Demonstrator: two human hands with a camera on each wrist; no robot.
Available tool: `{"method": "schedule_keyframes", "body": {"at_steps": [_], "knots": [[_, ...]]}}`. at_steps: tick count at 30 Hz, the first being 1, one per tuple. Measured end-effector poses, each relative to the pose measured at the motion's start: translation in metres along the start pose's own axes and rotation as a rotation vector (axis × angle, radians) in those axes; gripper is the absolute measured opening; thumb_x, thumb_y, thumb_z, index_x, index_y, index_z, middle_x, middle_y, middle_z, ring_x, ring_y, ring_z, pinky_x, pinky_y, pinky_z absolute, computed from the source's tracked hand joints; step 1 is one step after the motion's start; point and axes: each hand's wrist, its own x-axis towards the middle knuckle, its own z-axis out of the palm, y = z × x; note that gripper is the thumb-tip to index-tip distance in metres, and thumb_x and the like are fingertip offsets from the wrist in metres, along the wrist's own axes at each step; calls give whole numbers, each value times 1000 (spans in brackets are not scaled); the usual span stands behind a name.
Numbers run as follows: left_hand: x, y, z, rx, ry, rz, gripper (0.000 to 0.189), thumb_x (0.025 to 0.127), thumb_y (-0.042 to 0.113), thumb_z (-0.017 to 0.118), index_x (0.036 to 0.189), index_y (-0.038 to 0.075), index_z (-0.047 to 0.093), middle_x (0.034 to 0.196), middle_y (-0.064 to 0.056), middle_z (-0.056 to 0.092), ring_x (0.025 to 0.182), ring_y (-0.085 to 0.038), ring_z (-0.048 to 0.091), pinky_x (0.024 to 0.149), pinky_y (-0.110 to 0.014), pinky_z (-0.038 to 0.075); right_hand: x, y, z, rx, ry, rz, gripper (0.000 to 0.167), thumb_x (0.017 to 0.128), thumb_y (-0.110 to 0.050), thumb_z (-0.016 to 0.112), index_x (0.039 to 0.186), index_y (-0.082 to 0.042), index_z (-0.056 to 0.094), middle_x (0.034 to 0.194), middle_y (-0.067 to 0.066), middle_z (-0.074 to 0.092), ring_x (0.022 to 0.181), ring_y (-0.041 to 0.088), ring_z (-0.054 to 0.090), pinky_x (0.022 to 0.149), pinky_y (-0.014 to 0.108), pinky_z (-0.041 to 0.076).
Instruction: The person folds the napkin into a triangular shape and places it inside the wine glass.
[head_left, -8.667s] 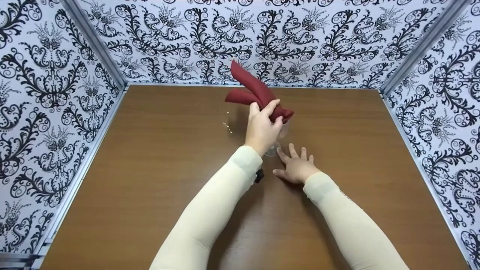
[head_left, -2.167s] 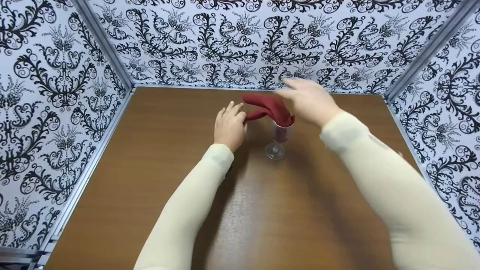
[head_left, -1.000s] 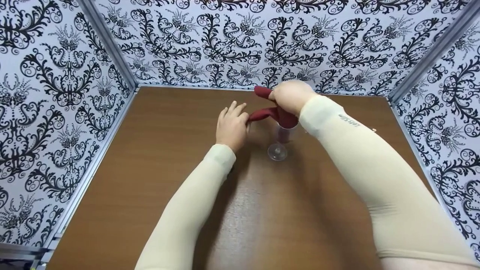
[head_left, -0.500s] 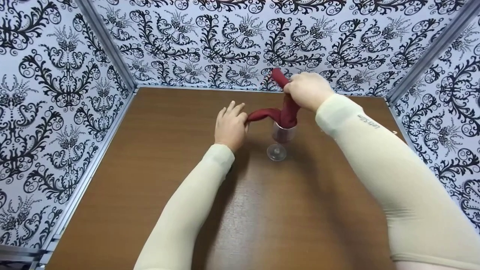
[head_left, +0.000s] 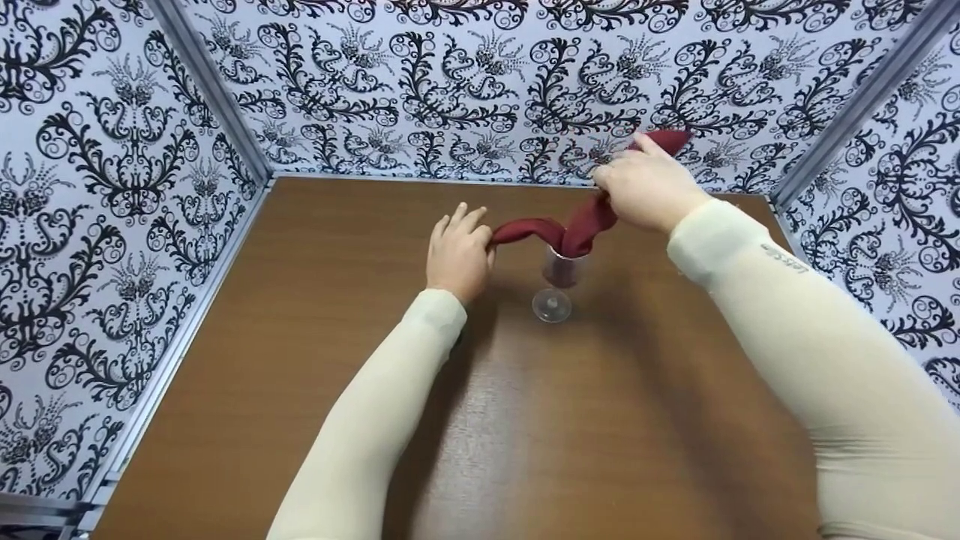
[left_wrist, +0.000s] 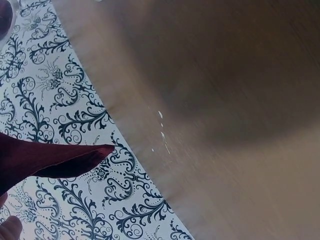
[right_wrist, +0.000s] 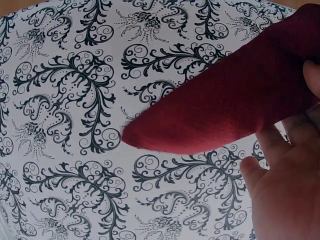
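Note:
A red cloth napkin [head_left: 589,226] is tucked into a clear stemmed glass [head_left: 564,268] standing upright on the table. Two rolled ends of it spread out above the rim. My right hand [head_left: 649,187] grips the right end, raised up and to the right of the glass; in the right wrist view the pointed tip of the napkin [right_wrist: 215,107] sticks out past the fingers. My left hand [head_left: 459,255] pinches the left end low, to the left of the glass. The left wrist view shows another part of the napkin [left_wrist: 50,157] beside a few fingertips at its edge.
The brown wooden table [head_left: 337,360] has patterned black-and-white walls [head_left: 450,90] on its back and sides, joined by metal corner posts [head_left: 214,90]. Small white marks [left_wrist: 162,132] lie on the tabletop in the left wrist view.
Over the last second my right hand has drawn the napkin's right end up and to the right, spreading it from the left end. My left hand has hardly moved.

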Motion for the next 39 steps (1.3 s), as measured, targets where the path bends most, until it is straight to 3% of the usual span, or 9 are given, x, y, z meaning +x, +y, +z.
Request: {"method": "schedule_keyframes", "body": {"at_steps": [5,8,11,13,19,22,25,30,39], "knots": [[0,0,0,16,-3,-2,14,94,24,74,101,12,79,147,1,66,146,-30,54,119,-53,43,-8,5,5,59,-19,8,12,94,5,61,99,-6,63,101,18,74,113,47,68,129,62,17],[0,0,0,20,-3,3,15,93,23,74,100,12,79,147,0,66,145,-30,54,118,-54,43,-12,6,10,37,11,-5,11,92,3,67,99,-6,63,101,19,73,108,46,68,121,61,33],[0,0,-1,13,-2,3,15,93,24,73,100,11,79,147,0,66,146,-30,54,119,-54,43,-17,7,19,14,74,-7,11,93,3,65,100,-5,66,100,18,71,102,44,66,107,59,45],[0,0,-1,5,1,2,15,93,23,73,100,11,79,147,-1,66,146,-31,54,119,-54,42,-21,7,27,7,136,-2,11,94,3,63,100,-3,68,98,18,70,96,43,64,96,56,49],[-1,-1,-1,-14,9,3,15,92,23,73,99,10,78,147,-2,67,146,-32,54,119,-54,41,-32,10,57,5,428,-9,18,96,1,60,107,4,74,95,19,69,89,42,63,89,55,52],[-1,-2,-1,-13,7,-1,15,92,24,72,98,11,78,147,-1,67,147,-31,53,120,-54,41,-37,10,74,7,571,-8,20,98,1,60,111,5,75,103,22,73,96,44,66,93,57,52],[-2,-2,-1,-15,4,-5,15,93,24,72,98,11,78,147,-1,66,147,-31,53,120,-54,41,-42,9,90,25,659,19,22,99,-1,60,114,6,75,117,23,76,108,45,68,103,60,50],[-3,-2,-1,-17,-5,-11,15,94,24,71,98,11,77,148,-1,66,147,-32,53,120,-55,40,-50,7,111,60,682,74,25,100,-3,61,119,5,74,128,23,73,120,46,67,115,65,42],[-4,-2,-2,-21,4,-13,13,93,22,72,97,10,77,148,-2,66,147,-32,52,121,-55,40,-60,2,137,105,689,140,32,89,7,59,118,5,73,127,24,74,123,47,66,114,67,41]]}}
